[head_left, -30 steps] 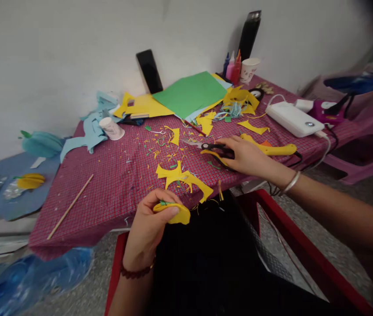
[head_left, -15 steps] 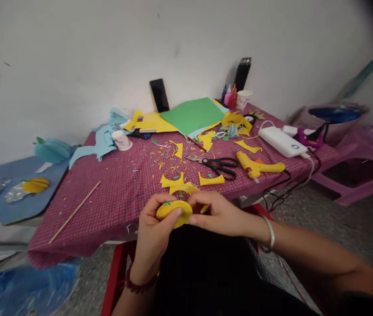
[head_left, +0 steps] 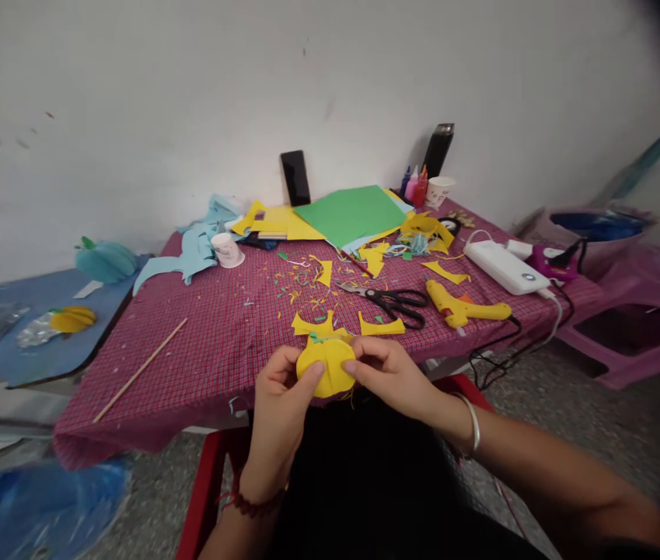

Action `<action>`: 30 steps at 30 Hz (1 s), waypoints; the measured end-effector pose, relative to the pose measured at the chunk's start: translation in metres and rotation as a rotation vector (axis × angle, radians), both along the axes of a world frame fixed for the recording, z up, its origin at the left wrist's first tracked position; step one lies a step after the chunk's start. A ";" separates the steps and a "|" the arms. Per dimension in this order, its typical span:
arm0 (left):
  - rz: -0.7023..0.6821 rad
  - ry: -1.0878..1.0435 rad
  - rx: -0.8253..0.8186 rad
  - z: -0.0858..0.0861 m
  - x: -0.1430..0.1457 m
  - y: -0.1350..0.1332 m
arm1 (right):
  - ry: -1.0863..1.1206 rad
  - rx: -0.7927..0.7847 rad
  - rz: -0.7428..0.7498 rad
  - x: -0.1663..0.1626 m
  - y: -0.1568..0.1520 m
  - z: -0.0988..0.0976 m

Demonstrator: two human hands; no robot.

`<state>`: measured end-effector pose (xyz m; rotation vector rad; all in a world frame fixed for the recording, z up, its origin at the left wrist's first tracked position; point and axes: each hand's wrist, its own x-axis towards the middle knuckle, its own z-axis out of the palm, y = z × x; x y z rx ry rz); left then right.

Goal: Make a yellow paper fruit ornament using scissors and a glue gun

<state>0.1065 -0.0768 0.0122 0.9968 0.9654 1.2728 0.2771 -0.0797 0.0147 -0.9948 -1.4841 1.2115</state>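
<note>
Between both hands, at the table's front edge, I see a yellow paper pumpkin [head_left: 333, 369] with a green bit at its top. My left hand [head_left: 280, 397] grips its left side, thumb on the front face. My right hand [head_left: 391, 377] pinches the right edge between thumb and fingers. Just beyond it lie curved yellow paper offcuts [head_left: 312, 323]. Farther back are black-handled scissors [head_left: 391, 298], their blades pointing left, and a yellow hot glue gun [head_left: 463, 306] to the right. The pumpkin's back and some fingertips are hidden.
A wooden stick [head_left: 140, 369] lies on the left of the checked tablecloth [head_left: 201, 373]. Green paper [head_left: 353, 216], a phone [head_left: 295, 177], a paper cup [head_left: 228, 250] and a white power bank [head_left: 504, 267] are farther back. Cables [head_left: 496, 358] hang off the right edge. Finished-looking paper pumpkins [head_left: 105, 260] sit at left.
The yellow pumpkin has turned from edge-on so its broad face shows toward me. My right hand has closed on its right edge. The whole view has shifted slightly.
</note>
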 end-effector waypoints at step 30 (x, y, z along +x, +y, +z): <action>0.241 0.532 0.668 -0.009 -0.003 -0.004 | 0.052 0.086 -0.060 -0.001 0.007 -0.004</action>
